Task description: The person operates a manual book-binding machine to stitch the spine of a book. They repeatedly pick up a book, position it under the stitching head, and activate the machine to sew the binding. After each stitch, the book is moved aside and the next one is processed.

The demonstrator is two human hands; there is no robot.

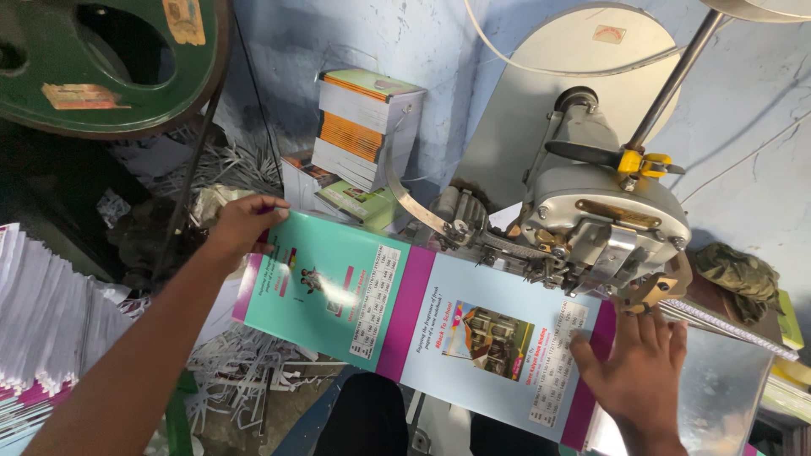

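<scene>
A long printed cover sheet (397, 312), teal and pale blue with magenta bands and small pictures, lies open under the head of a grey stitching machine (596, 224). My left hand (241, 226) grips the sheet's far left corner. My right hand (638, 367) lies flat, fingers spread, pressing the sheet's right end down just below the machine head. The machine's stitching arm (494, 245) sits on the sheet's upper edge near its middle fold.
A stack of bound booklets (363, 127) stands against the blue wall behind. White paper bundles (42, 312) lie at the left, paper trimmings (245, 371) on the floor. A green wheel (110, 63) is at top left, a camouflage cloth (742, 274) at right.
</scene>
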